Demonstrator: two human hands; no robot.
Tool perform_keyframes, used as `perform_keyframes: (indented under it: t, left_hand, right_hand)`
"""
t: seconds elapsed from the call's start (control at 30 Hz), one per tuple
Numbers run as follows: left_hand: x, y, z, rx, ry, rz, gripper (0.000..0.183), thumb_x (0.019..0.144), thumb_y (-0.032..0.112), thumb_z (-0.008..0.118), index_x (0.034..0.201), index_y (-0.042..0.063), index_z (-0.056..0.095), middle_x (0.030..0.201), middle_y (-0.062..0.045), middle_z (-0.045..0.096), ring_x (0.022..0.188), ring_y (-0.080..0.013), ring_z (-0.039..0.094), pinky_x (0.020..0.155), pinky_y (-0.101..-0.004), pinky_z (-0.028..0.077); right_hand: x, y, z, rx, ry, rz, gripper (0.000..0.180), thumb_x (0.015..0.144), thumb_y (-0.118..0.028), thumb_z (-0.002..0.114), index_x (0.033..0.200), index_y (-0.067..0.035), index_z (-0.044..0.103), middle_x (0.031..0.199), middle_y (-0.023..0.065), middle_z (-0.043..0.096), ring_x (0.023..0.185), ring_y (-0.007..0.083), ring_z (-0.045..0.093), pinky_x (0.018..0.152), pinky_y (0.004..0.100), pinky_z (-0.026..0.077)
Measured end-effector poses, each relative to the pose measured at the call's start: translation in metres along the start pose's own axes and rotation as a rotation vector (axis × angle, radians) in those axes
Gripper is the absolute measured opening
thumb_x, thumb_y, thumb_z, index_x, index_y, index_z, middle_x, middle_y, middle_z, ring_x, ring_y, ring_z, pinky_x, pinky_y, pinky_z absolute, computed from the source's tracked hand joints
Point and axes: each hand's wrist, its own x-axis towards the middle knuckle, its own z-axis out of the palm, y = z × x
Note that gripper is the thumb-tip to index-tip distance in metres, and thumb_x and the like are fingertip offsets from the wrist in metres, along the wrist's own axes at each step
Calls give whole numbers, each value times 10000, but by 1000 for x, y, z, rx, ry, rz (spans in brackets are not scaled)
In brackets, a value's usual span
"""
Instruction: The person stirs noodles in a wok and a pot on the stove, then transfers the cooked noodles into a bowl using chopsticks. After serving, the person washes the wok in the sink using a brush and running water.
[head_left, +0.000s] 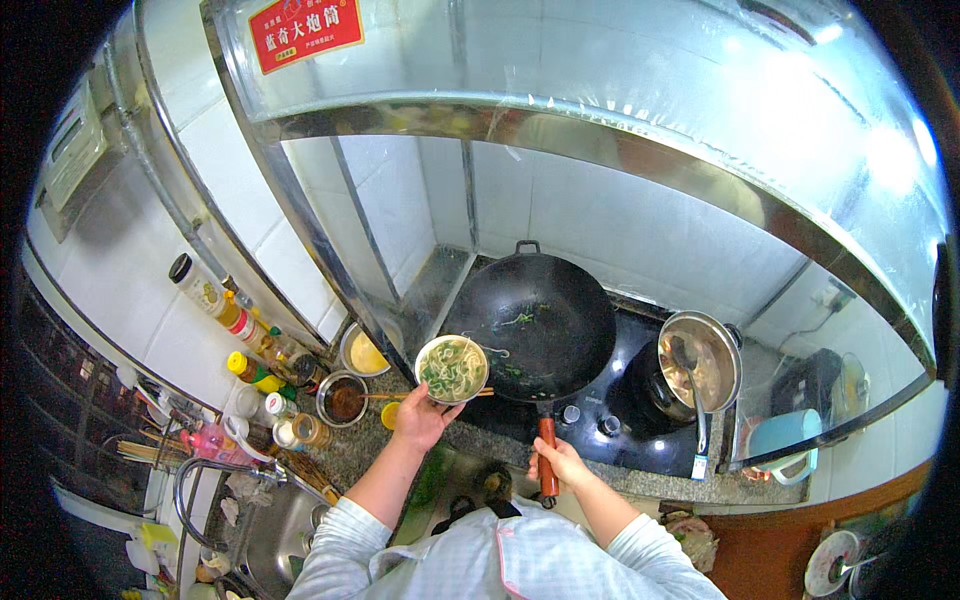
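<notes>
My left hand (417, 426) holds a bowl of noodles with leafy greens (453, 369) over the front left rim of a black wok (555, 315). A few strands of noodle and scraps of green cling to the wok's inside. One noodle trails near the bowl's right side. Around the wok's reddish wooden handle (548, 450), the fingers of my right hand (561, 459) are closed. Wooden chopsticks (386, 395) show on both sides of the noodle bowl, their middle hidden by it. Their left end reaches a metal bowl of dark sauce (343, 399).
A steel pot with a ladle (699, 361) stands on the right burner of the black gas hob (600, 401). Sauce bottles (259, 371) and seasoning jars crowd the left counter. The sink (281, 547) lies lower left. A range hood's metal edge (525, 124) arches overhead.
</notes>
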Motion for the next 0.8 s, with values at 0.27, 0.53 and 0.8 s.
perform_keyframes:
  t: [0.27,0.53,0.8]
  left_hand:
    - [-5,5,9,13,-30,-40,425,864,327,547,1235,126,495,1239,-95,534,1143,-297,504,976,-508,409]
    - [-7,5,36,-45,-157,-122,411,870,285,572,1216,81,485,1205,-104,536,1136,-285,505,948,-513,444]
    - [-19,5,65,-42,-198,-159,446,859,262,584,1224,30,475,1207,-141,538,1132,-303,511,959,-517,438]
  right_hand:
    - [-4,-31,36,-290,337,-480,133,916,-182,552,937,-56,516,762,48,550,681,174,533,637,341,469]
    - [55,-27,122,841,-84,5,282,904,-373,564,1070,-147,541,981,30,578,827,151,544,741,280,456]
    - [80,-39,125,720,-61,-304,311,950,-275,455,1144,-42,522,1130,62,594,1022,207,576,841,323,496]
